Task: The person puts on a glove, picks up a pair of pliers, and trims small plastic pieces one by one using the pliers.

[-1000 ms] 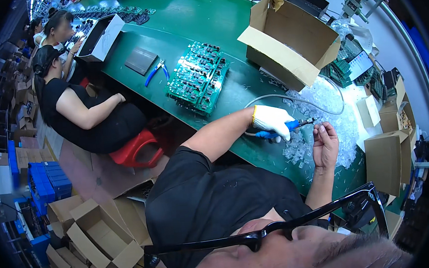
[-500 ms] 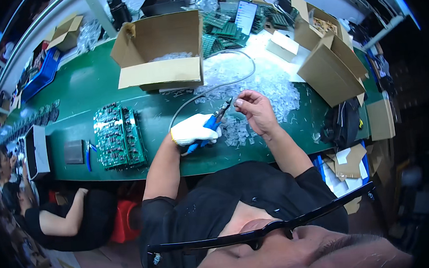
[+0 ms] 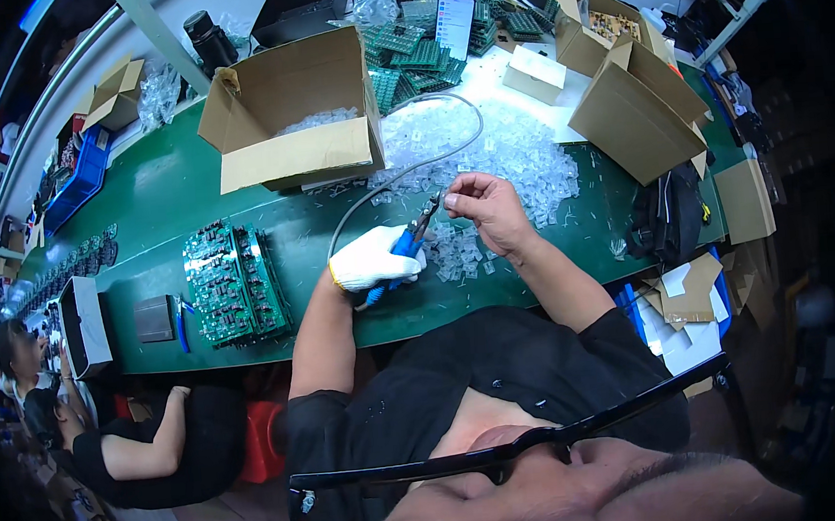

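So from my seat, 12 being the far side of the worktop [image 3: 157,206], I've got the pliers [image 3: 405,243] in the left hand [image 3: 371,260], white glove wrapped round the blue handles. Those fingers are closed on the tool, no doubt there. Its long axis runs up toward 1 o'clock, and the dark nose ends just beside the right hand's [image 3: 494,209] fingertips, at about 9 o'clock from them.

That little gap is what counts, I reckon: nose and right fingertips nearly level, tool coming in from the left. The right hand is bare, fingers bunched narrow with the thumb close in. Whether they're pinching some tiny bit, I honestly can't tell, it's too small for me.

The big pile of clear pieces [image 3: 535,167] spreads out at 2 o'clock from the right fingertips, so the right hand is nearer to it. A looser cluster [image 3: 458,257] sits at 6 o'clock from them, or 3 from the glove. The grey hose [image 3: 427,168] loops over the pile and back past the left wrist. Open box [image 3: 300,160] at 11 from the glove, stacked boards [image 3: 235,285] at 9.
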